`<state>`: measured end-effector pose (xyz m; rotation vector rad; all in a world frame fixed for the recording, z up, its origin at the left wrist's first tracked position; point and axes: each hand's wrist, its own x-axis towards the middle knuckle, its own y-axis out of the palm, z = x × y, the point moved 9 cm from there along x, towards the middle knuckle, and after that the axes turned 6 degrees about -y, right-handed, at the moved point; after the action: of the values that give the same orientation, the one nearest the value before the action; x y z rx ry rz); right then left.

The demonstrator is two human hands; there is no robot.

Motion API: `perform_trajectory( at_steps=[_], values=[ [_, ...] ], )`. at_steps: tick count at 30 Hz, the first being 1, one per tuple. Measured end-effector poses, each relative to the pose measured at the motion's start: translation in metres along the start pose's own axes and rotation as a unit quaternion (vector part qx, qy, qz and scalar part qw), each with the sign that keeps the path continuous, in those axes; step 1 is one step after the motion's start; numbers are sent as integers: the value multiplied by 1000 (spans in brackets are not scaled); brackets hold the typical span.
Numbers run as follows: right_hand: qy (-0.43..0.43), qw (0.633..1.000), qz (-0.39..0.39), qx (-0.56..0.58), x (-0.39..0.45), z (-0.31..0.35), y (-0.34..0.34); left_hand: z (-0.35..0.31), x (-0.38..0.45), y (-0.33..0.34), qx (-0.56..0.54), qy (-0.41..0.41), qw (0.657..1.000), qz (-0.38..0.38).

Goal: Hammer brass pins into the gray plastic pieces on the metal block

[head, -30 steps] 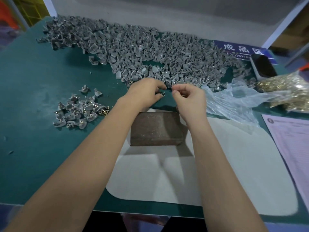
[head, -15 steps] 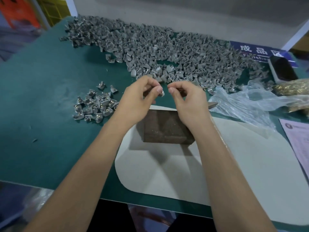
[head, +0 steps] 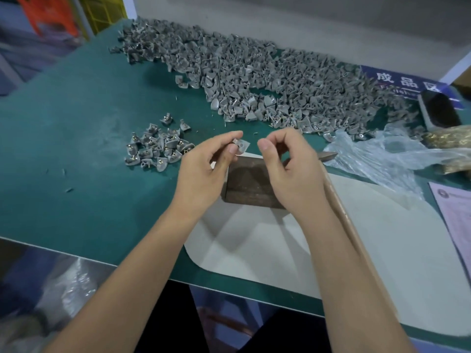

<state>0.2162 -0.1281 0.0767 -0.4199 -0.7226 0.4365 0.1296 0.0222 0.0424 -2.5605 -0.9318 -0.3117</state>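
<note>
My left hand (head: 204, 171) pinches one gray plastic piece (head: 242, 145) between thumb and forefinger, just above the far edge of the dark metal block (head: 254, 184). A short gap separates it from my right hand (head: 288, 169), whose fingers are curled. That hand grips a hammer (head: 328, 156) near the head; the tip pokes out on its right and the wooden handle runs along under my forearm. I cannot make out a pin at the right fingertips. The block's top is bare.
A big heap of gray pieces (head: 267, 85) spreads across the back. A small pile with brass pins (head: 158, 149) lies left. Brass pins (head: 448, 138) and a clear bag (head: 382, 154) sit right. The block stands on a white mat (head: 382, 238); a paper sheet (head: 456, 212) lies far right.
Both hands drew back from the heap's edge toward the block and moved slightly apart. The gray piece now shows plainly in my left fingers.
</note>
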Motion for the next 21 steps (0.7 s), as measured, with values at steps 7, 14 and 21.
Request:
perform_trajectory(
  at_steps=[7, 14, 21],
  values=[
    [-55, 998, 5, -15, -5, 11, 5, -7, -7, 0, 16, 26, 999, -20],
    [-69, 996, -5, -54, -7, 13, 5, -14, -10, 1, 39, 55, 997, -27],
    [-83, 993, -12, -80, -9, 13, 5, -21, -13, 2, 78, 84, 993, -30]
  ],
)
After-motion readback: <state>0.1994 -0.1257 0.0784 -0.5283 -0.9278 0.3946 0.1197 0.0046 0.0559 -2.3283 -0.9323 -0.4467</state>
